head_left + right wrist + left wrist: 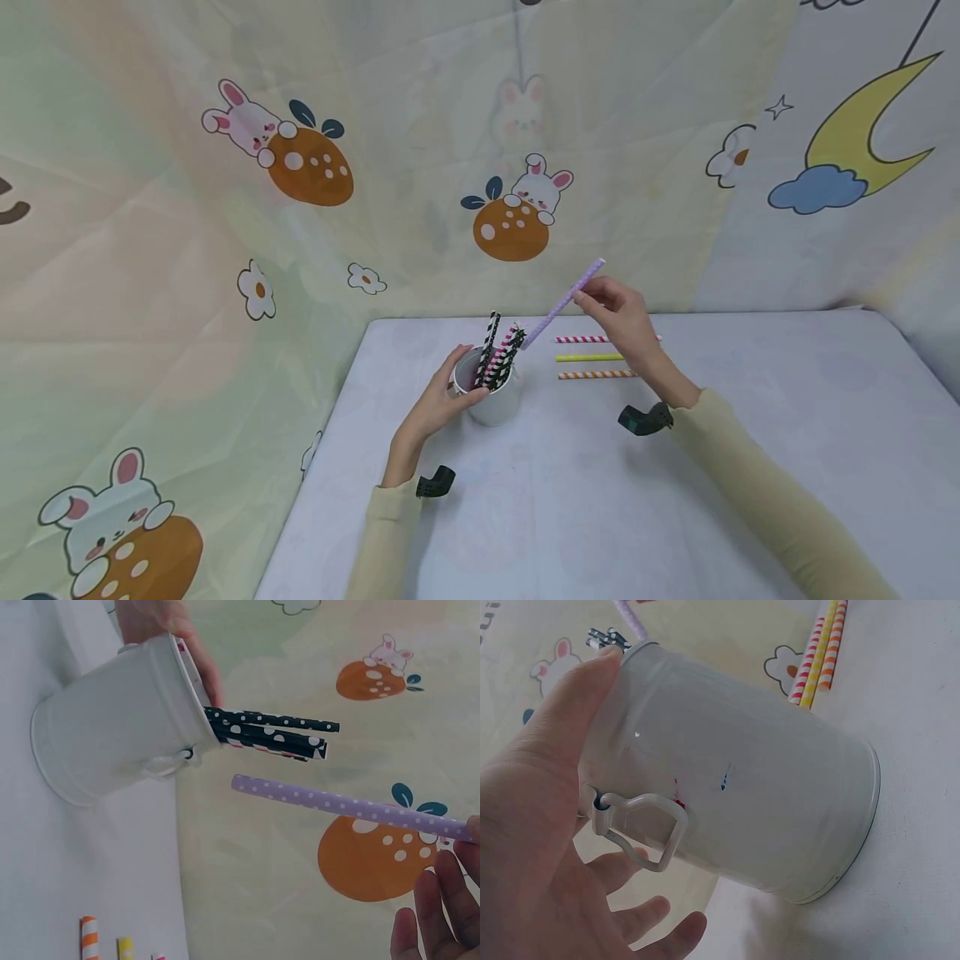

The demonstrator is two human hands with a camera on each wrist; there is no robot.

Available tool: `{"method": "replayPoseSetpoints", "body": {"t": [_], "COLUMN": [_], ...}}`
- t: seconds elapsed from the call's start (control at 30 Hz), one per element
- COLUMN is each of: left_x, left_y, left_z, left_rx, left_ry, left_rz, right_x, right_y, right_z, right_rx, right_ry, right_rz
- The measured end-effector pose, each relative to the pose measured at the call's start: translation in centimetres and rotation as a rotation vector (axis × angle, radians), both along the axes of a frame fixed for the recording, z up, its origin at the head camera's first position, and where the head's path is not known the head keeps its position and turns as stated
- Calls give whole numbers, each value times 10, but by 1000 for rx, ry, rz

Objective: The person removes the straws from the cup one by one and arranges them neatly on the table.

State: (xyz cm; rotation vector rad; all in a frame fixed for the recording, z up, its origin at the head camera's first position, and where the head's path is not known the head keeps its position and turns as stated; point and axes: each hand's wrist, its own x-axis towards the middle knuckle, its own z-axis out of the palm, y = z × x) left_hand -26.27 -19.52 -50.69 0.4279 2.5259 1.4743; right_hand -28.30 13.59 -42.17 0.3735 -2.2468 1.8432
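My left hand [435,404] grips a white metal bucket [497,410] by its rim, thumb on the near side. The bucket stands upright on the table, and one small side handle [667,832] shows in the left wrist view. Several patterned paper straws [274,735], mostly black with white dots or stripes, stick up out of it. With thumb and fingertips my right hand [618,321] pinches the upper part of a purple straw with white dots [562,304]. This straw slants down towards the bucket; its lower end is just outside the rim in the right wrist view [240,782].
Right of the bucket, three straws lie side by side: red-and-white [581,339], yellow [588,357] and orange-and-white [596,376]. My right hand and wrist partly cover them. A white cloth covers the table [540,517], and a printed backdrop [420,100] hangs behind its far edge.
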Motion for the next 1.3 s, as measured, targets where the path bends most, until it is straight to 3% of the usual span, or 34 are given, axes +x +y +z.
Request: {"method": "replayPoseSetpoints", "body": {"t": [0.27,0.43,0.63,0.7,1.3], "left_x": [1,2,1,3,0], "left_y": [0,1,-1,0,0], "left_z": [-4,-3,-4,2,-5], "left_rx": [28,25,26,19,37], "left_ry": [34,37,29,12,23], "left_rz": [29,38,29,18,20], "right_x": [-3,-2,5,8,20], "right_y": [17,21,17,16,11], "right_z": [-5,-3,7,9,10], "right_rx": [57,219,437,486,950], "right_ry": [10,6,33,39,66], "right_rz": [33,83,208,237,358]}}
